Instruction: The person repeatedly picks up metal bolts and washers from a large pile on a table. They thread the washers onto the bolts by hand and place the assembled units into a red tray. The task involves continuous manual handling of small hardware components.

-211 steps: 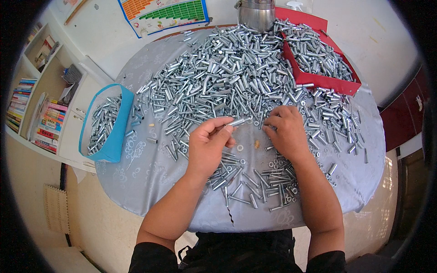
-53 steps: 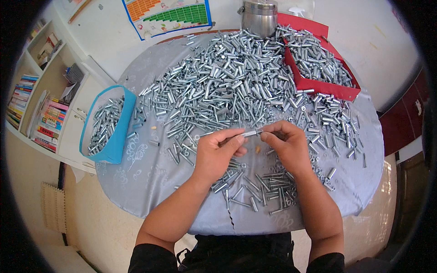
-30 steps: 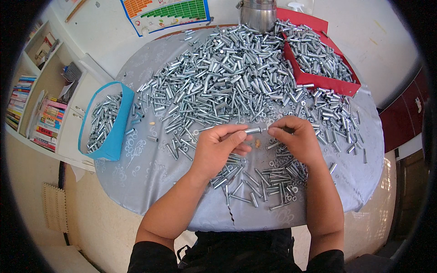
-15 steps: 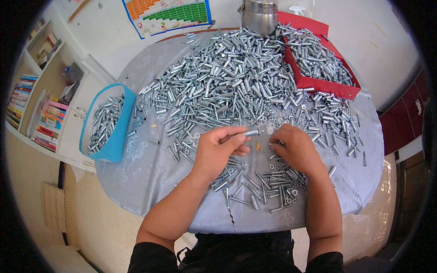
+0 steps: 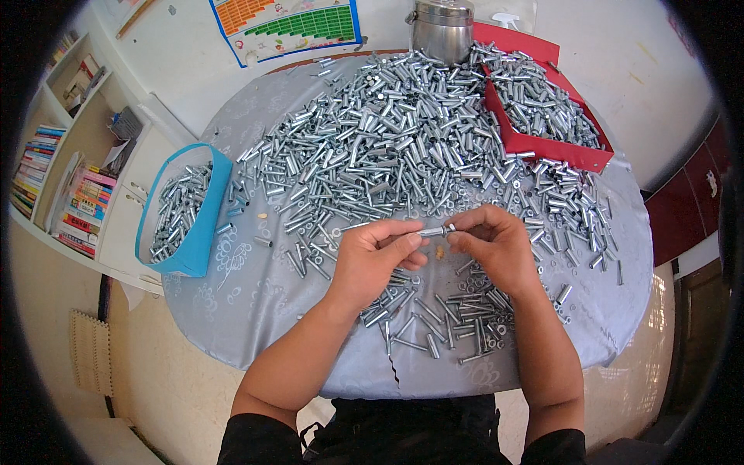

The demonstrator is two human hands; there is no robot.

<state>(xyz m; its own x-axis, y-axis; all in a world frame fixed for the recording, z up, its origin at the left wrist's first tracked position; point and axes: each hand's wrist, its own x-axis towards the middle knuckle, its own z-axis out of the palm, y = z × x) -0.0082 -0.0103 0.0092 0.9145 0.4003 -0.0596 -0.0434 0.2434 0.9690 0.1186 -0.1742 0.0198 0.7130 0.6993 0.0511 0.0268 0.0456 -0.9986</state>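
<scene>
My left hand (image 5: 376, 252) pinches a shiny sleeve anchor bolt (image 5: 430, 232) between thumb and fingers, its free end pointing right. At that end, the thumb and fingertips of my right hand (image 5: 496, 244) are closed around a small shiny metal piece, apparently a nut or washer; the fingers hide much of it. Both hands are just above the near side of a big heap of metal sleeves and bolts (image 5: 387, 132). Loose bolts, sleeves and nuts (image 5: 473, 318) lie on the cloth between my forearms.
A blue box (image 5: 203, 240) of metal sleeves stands at the left of the round table with a grey cloth (image 5: 256, 318). At the back right are a red box (image 5: 554, 151), also filled, and a steel pot (image 5: 442, 35). A bookshelf (image 5: 85, 163) stands at far left.
My right hand has risen from the small parts on the table and moved left to the bolt's free end. The left hand still holds the bolt in nearly the same place.
</scene>
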